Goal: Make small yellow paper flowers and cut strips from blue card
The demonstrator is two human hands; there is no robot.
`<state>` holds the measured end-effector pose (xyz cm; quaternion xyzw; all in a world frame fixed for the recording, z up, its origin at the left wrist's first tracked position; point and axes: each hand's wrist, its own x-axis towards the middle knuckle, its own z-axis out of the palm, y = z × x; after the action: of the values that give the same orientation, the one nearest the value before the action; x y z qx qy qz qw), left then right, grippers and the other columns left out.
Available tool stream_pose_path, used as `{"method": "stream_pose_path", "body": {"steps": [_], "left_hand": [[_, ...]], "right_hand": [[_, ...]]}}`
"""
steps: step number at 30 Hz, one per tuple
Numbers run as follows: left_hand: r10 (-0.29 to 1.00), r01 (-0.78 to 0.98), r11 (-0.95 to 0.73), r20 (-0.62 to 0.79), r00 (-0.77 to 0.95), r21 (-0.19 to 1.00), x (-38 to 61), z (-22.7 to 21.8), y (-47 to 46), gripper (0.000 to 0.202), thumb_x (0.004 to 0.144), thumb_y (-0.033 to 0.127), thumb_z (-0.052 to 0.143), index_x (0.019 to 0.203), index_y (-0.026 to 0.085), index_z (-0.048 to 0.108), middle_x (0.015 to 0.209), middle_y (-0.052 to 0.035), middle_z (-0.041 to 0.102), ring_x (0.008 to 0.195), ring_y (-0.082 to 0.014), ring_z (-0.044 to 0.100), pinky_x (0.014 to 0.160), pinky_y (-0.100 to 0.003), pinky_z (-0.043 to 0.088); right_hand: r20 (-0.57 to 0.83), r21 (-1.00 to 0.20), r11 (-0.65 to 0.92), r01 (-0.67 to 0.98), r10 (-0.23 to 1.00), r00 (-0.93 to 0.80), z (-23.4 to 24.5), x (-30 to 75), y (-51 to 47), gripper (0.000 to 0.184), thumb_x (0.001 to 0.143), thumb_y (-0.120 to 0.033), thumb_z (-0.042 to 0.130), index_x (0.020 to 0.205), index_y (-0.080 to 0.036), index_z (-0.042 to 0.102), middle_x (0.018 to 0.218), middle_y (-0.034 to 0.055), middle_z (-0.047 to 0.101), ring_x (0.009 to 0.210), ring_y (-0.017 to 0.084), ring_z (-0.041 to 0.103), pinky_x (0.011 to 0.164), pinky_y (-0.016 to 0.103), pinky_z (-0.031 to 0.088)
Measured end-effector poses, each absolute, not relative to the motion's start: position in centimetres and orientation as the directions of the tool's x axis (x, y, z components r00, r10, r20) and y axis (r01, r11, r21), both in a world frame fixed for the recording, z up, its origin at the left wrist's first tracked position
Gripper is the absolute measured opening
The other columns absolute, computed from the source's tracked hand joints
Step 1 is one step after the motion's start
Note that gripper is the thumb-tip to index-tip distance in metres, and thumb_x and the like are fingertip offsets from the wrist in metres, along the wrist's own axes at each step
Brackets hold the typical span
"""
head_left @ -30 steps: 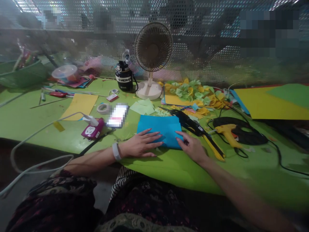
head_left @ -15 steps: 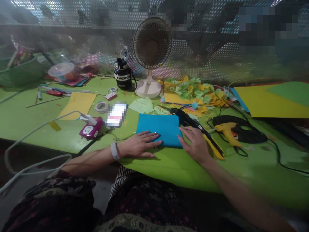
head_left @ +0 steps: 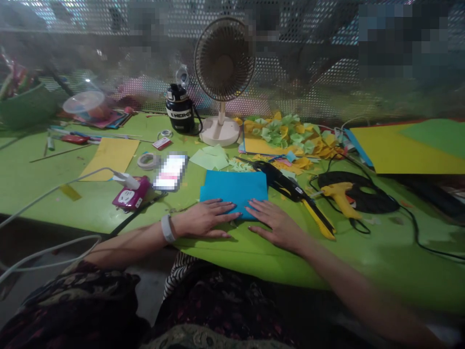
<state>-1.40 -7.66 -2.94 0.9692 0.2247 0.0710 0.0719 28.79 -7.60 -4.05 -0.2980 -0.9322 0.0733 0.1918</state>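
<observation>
A folded sheet of blue paper (head_left: 234, 190) lies flat on the green tabletop (head_left: 54, 203). My left hand (head_left: 205, 219) rests palm down on its near left corner, fingers spread and holding nothing. My right hand (head_left: 276, 227) lies flat just beside it, with its fingertips on the paper's near edge. A black and yellow utility knife (head_left: 296, 194) lies to the right of the paper, close to my right hand. Beyond it sits a yellow glue gun (head_left: 339, 198) with a coil of black cable.
A blurred phone (head_left: 170, 172), a tape roll (head_left: 148, 160) and a pink power socket (head_left: 130, 193) lie left of the paper. Behind stand a small fan (head_left: 222, 58) and a black bottle (head_left: 179, 109). Green and yellow paper scraps (head_left: 290, 135) are heaped back right, before a perforated metal screen (head_left: 308, 29).
My right hand has slid left from the paper's right side onto its near edge, and its fingers now lie flatter. The whole scene has shifted slightly up and left in view.
</observation>
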Motion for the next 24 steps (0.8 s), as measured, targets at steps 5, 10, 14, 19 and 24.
{"method": "stream_pose_path", "body": {"steps": [5,10,14,19,24], "left_hand": [[0.334,0.297,-0.937,0.223,0.916,0.184,-2.2,-2.9,-8.2,0.054,0.102,0.045,0.049,0.149,0.019,0.047,0.147,-0.0154,0.057,0.131,-0.0272,0.059,0.109,-0.042,0.05],[0.304,0.257,-0.942,0.226,0.925,0.214,-2.4,-2.8,-8.2,0.046,0.103,0.03,0.047,0.148,0.019,0.049,0.147,-0.0135,0.057,0.135,-0.0246,0.057,0.116,-0.042,0.045],[0.304,0.26,-0.932,0.157,0.94,0.253,-2.1,-2.6,-7.9,0.048,0.104,0.024,0.042,0.151,0.019,0.044,0.153,-0.0123,0.05,0.144,-0.0233,0.047,0.12,-0.044,0.039],[0.347,0.313,-0.917,0.109,0.931,0.246,-1.9,-2.8,-7.7,0.05,0.104,0.025,0.041,0.154,0.019,0.04,0.156,-0.0123,0.047,0.147,-0.0243,0.041,0.124,-0.049,0.031],[0.41,0.386,-0.901,0.096,0.907,0.199,-1.9,-3.1,-7.7,0.051,0.105,0.026,0.04,0.155,0.022,0.037,0.158,-0.0111,0.044,0.148,-0.0241,0.039,0.124,-0.049,0.031]], "right_hand": [[0.355,-0.338,0.849,0.407,0.515,-0.78,-3.5,28.7,-8.6,0.034,0.1,-0.028,0.056,0.132,-0.023,0.067,0.128,0.0067,0.072,0.121,0.022,0.067,0.107,0.043,0.054],[0.388,-0.391,0.751,0.532,0.658,-0.645,-3.4,28.8,-8.5,0.041,0.099,-0.04,0.057,0.136,-0.024,0.065,0.134,0.0091,0.068,0.124,0.027,0.065,0.107,0.048,0.052],[0.363,-0.457,0.49,0.742,0.865,-0.347,-4.4,29.2,-6.3,0.049,0.097,-0.05,0.055,0.133,-0.019,0.066,0.131,0.0151,0.068,0.122,0.032,0.062,0.103,0.054,0.051],[0.201,-0.473,0.37,0.8,0.929,-0.311,-4.3,29.4,-4.2,0.046,0.084,-0.051,0.071,0.118,-0.019,0.073,0.113,0.0145,0.069,0.107,0.032,0.064,0.091,0.049,0.054],[0.085,-0.562,0.3,0.771,0.948,-0.307,-3.1,29.2,-2.9,0.031,0.08,-0.037,0.073,0.106,-0.02,0.074,0.091,0.0068,0.068,0.076,0.021,0.064,0.069,0.035,0.054]]}}
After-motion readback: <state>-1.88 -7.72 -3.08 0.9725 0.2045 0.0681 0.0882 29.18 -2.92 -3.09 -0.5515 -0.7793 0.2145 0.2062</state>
